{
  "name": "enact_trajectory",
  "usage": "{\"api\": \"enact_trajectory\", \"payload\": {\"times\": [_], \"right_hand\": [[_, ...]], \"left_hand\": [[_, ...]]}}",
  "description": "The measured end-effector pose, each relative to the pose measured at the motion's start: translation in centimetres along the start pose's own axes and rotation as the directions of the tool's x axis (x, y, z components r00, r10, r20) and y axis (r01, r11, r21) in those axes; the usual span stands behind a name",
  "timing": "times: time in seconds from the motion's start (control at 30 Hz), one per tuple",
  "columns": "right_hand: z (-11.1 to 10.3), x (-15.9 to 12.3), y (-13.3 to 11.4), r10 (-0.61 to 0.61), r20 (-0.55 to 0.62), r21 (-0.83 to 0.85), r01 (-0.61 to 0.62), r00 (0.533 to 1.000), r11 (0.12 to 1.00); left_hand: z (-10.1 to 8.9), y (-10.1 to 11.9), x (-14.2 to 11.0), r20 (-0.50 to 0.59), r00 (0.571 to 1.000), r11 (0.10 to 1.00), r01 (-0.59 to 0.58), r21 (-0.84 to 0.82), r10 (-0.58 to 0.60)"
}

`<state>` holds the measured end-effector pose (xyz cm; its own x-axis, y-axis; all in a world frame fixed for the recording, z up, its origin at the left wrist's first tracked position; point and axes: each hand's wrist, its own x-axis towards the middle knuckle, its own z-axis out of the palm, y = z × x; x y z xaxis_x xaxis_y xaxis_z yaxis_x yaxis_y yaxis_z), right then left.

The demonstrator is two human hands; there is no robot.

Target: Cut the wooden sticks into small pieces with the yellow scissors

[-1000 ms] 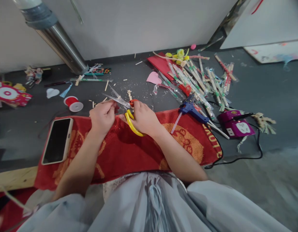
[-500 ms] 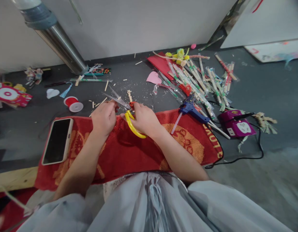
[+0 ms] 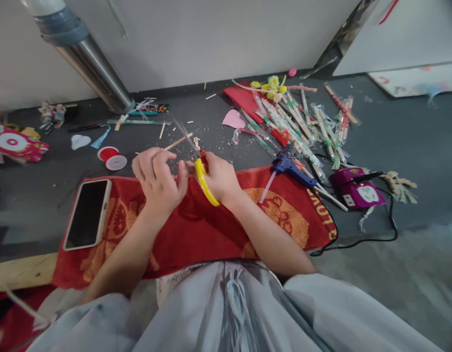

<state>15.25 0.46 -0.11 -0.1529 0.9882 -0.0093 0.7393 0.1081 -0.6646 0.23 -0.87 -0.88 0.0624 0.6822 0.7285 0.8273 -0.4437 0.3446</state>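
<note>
My right hand point(image 3: 222, 178) is closed around yellow-handled scissors point(image 3: 207, 183), whose blades point up and away and are blurred. By its fingertips is a small red piece point(image 3: 203, 155), with a pale notched wooden piece point(image 3: 196, 143) just beyond; whether the hand also grips these is unclear. To the left, my left hand point(image 3: 158, 178) has its thumb apart from loosely bent fingers. A thin wooden stick point(image 3: 179, 141) slants out behind those fingers toward the blades; I cannot tell whether they touch it. Both hands are over the far edge of a red towel point(image 3: 196, 230).
A phone point(image 3: 87, 213) lies on the towel's left, near a red ribbon spool point(image 3: 114, 159). At right are a blue glue gun point(image 3: 292, 168), wrapped sticks point(image 3: 297, 120) and a purple box point(image 3: 358, 188) with a black cable. A metal post point(image 3: 97, 73) stands behind.
My left hand has opened its thumb away from the fingers and turned. The scissors have swung more upright. A thin stick now shows between the left fingers and the blades.
</note>
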Motion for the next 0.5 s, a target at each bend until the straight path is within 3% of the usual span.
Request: {"api": "enact_trajectory", "payload": {"times": [0.1,0.17,0.27,0.4,0.5], "right_hand": [[-0.1,0.1,0.1,0.026,-0.025,0.131,-0.023,0.999,0.991],[0.0,0.1,0.2,0.019,-0.032,0.220,-0.012,0.999,0.975],[0.4,0.0,0.3,-0.011,-0.017,0.317,0.015,1.000,0.948],[1.2,-0.1,0.5,-0.068,-0.009,0.398,0.066,0.998,0.915],[1.7,0.1,0.8,-0.116,-0.006,0.441,0.107,0.993,0.891]], "left_hand": [[0.8,0.4,-0.8,0.132,0.991,0.978,0.032,-0.206,-0.005],[1.7,0.2,-1.5,0.285,0.958,0.931,0.110,-0.348,-0.007],[3.0,-0.4,-2.4,0.415,0.908,0.835,0.184,-0.519,0.058],[3.9,-1.3,-3.2,0.519,0.854,0.760,0.311,-0.571,0.041],[4.4,-1.4,-3.5,0.506,0.862,0.756,0.323,-0.570,0.014]]}}
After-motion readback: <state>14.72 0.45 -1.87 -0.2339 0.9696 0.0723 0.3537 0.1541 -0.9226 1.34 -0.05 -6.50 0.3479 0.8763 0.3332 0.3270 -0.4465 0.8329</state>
